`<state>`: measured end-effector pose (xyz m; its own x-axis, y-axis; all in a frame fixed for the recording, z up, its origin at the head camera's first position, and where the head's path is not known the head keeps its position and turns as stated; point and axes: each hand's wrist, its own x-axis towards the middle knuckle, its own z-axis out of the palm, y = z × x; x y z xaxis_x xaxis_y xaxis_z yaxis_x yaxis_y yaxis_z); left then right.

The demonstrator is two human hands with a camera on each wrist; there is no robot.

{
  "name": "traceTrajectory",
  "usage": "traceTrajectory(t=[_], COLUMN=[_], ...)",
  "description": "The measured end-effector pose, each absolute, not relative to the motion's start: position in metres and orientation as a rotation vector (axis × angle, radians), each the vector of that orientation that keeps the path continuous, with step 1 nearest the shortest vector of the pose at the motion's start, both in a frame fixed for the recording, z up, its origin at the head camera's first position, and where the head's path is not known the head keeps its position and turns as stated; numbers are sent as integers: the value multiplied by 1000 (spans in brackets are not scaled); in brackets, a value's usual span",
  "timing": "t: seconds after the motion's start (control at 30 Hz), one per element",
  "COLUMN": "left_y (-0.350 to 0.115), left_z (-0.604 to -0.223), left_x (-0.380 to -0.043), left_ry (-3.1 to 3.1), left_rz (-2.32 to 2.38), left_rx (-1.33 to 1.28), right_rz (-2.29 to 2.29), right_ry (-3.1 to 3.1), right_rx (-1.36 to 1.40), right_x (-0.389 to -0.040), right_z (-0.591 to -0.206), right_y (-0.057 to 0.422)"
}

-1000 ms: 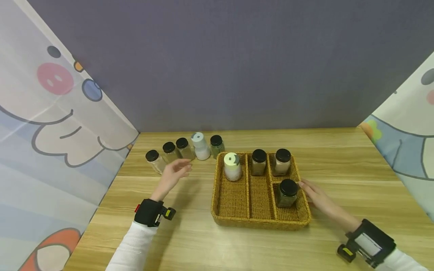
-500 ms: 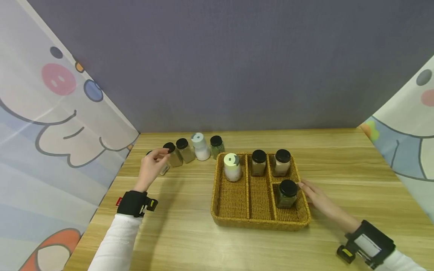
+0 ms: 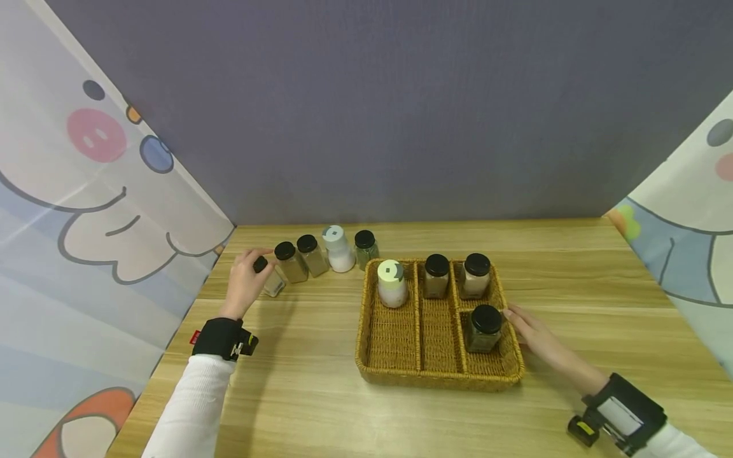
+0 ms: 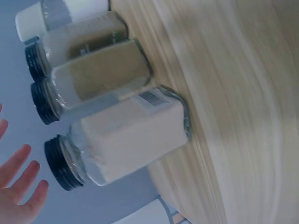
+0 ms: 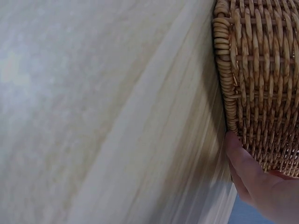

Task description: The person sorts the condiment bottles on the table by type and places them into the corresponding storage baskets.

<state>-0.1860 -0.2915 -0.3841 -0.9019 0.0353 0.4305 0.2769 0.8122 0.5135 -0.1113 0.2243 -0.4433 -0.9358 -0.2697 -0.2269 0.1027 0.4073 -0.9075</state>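
The left hand [image 3: 245, 280], fingers parted and gripping nothing, hovers at the lid [image 4: 63, 163] of the end jar [image 4: 135, 135], which stands leftmost on the table [image 3: 321, 343], its top exposed for an easy grasp. The right hand [image 3: 532, 327] lays nearly straight fingers against the basket [image 3: 424, 378], apparently steadying it, while dividers [image 3: 418, 331] likely stop four containers [image 3: 483, 331] from knocking together.

The jars [image 4: 133, 135] look like smooth, glossy glass under black lids [image 4: 60, 163] (ridged round the edge); the basket [image 5: 264, 70] is rough woven wicker, the table [image 3: 401, 423] smooth, wood-grained.
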Motion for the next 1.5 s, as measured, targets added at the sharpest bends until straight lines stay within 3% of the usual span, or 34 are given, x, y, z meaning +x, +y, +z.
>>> traceTrajectory(t=[0.73,1.5], left_y=[-311,-316], left_z=[-404,-396], left_x=[-197,-200], left_ry=[-2717,-2850], left_rz=[-817,-601], left_rx=[-84,-151], right_rz=[-1538,-1578], right_ry=[2375,2344], right_rx=[-168,-152], right_x=[-111,-112], right_z=[-441,-443], right_y=[223,223])
